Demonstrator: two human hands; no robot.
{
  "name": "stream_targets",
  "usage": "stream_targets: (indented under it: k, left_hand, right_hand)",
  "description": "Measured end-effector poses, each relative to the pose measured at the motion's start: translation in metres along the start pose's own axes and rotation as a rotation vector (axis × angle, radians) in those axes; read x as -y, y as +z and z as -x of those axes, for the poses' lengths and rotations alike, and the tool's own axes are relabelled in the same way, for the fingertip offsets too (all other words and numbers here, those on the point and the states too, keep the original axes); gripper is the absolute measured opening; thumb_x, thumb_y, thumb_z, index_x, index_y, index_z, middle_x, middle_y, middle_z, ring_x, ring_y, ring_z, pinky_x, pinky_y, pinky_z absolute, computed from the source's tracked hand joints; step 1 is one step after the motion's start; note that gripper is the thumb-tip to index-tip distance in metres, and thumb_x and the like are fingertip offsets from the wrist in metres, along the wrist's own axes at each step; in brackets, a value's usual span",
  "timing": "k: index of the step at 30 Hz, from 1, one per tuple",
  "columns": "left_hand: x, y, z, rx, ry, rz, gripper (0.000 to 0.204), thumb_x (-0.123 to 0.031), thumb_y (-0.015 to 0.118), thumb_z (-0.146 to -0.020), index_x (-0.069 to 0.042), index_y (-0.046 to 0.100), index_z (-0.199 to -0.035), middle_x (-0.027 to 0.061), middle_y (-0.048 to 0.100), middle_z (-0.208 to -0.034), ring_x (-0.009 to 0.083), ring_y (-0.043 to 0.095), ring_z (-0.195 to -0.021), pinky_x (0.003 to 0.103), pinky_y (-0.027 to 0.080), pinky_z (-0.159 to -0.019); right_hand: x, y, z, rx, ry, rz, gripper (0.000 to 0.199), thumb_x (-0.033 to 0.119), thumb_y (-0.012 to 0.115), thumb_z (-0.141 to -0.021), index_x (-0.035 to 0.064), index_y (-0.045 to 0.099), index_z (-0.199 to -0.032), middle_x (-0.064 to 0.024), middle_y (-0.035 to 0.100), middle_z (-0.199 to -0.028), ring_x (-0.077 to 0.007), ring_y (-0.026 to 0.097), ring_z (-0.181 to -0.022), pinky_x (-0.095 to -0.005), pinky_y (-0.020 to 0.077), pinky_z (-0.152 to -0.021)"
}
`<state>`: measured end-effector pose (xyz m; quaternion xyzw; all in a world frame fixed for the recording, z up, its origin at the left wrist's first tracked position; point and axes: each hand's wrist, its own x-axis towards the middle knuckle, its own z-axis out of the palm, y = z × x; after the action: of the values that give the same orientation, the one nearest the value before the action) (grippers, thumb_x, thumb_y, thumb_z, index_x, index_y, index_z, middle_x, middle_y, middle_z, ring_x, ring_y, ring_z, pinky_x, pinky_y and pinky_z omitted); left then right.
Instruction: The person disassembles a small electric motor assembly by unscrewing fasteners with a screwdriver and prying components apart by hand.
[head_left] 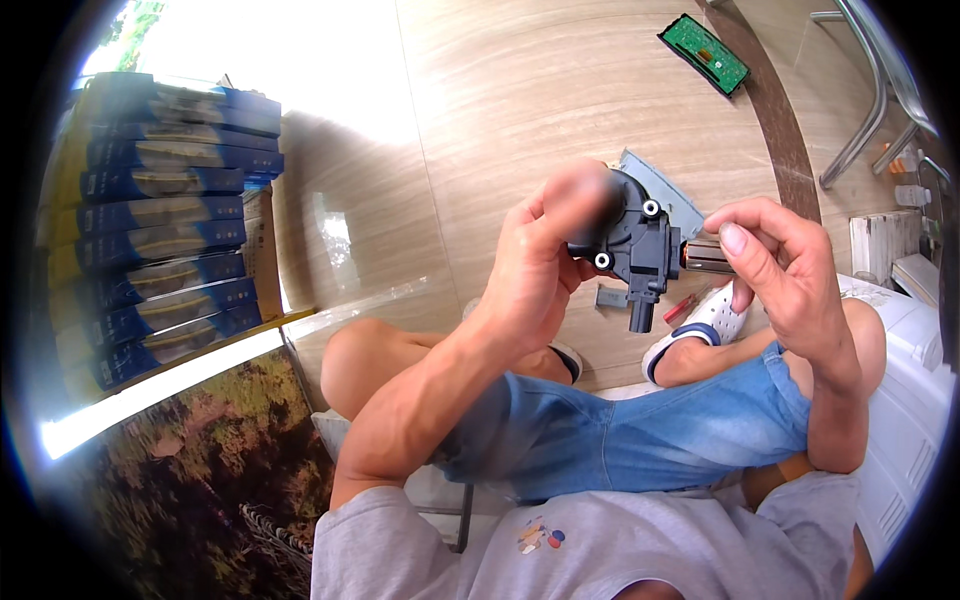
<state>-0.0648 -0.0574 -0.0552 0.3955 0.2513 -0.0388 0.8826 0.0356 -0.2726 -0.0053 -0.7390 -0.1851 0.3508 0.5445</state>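
Note:
My left hand (pixel 555 245) is closed around the left side of a black plastic pump-like housing (pixel 640 240) with round white-rimmed screw holes, held above the floor. A ribbed stub sticks out at its lower end. My right hand (pixel 785 265) pinches a shiny metal cylinder (pixel 707 257) between thumb and fingers. The cylinder's left end meets the right side of the housing; whether it sits inside cannot be made out. A blur covers my left thumb and part of the housing. Behind the housing, a grey-blue flat panel (pixel 665 190) lies on the floor.
A green circuit board (pixel 705 55) in a black frame lies at the far right. Near my shoe are a red-handled tool (pixel 680 306) and a small grey piece (pixel 611 297). Blue boxes (pixel 165 220) are stacked at left. Metal chair legs (pixel 855 140) and a white plastic body (pixel 905 400) stand right.

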Motion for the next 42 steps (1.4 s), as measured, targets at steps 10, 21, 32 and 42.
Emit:
stream_targets:
  k: [10,21,32,42]
  left_hand:
    - [-0.001,-0.002,-0.006,-0.029,-0.003,-0.001,0.027,-0.029,0.068,-0.094,-0.006,0.067,-0.108,0.0024,0.07,-0.097,0.01,0.067,-0.085,0.029,0.057,-0.07]
    - [-0.005,-0.003,-0.003,-0.035,0.026,-0.031,0.027,-0.028,0.068,-0.094,-0.004,0.068,-0.107,0.0039,0.07,-0.095,0.0108,0.068,-0.08,0.028,0.057,-0.066]
    - [-0.006,-0.002,-0.001,-0.019,0.041,-0.032,0.032,-0.029,0.07,-0.093,-0.003,0.067,-0.113,0.0033,0.07,-0.095,0.0094,0.068,-0.079,0.026,0.055,-0.064]
    - [-0.007,0.0,-0.002,-0.053,0.044,-0.032,0.041,-0.03,0.073,-0.092,-0.002,0.064,-0.12,0.0045,0.07,-0.096,0.0095,0.068,-0.079,0.026,0.055,-0.064]
  right_hand:
    - [-0.006,0.008,-0.002,0.019,-0.068,-0.096,0.032,0.022,0.064,-0.099,-0.0046,0.061,-0.115,-0.007,0.065,-0.083,-0.0101,0.063,-0.068,-0.0241,0.054,-0.057]
    - [0.0,0.001,0.0,0.126,0.064,-0.035,0.039,0.02,0.072,-0.093,-0.0055,0.058,-0.12,-0.0077,0.066,-0.084,-0.0104,0.063,-0.07,-0.0253,0.0541,-0.061]
    - [-0.004,0.004,0.001,0.098,-0.13,0.039,0.033,0.016,0.074,-0.092,-0.0062,0.062,-0.113,-0.0122,0.069,-0.092,-0.0119,0.064,-0.073,-0.0261,0.0569,-0.062]
    - [-0.009,0.007,0.003,0.057,-0.245,0.085,0.037,0.025,0.072,-0.094,-0.0048,0.061,-0.113,-0.0079,0.067,-0.084,-0.0104,0.064,-0.073,-0.0245,0.0502,-0.064]
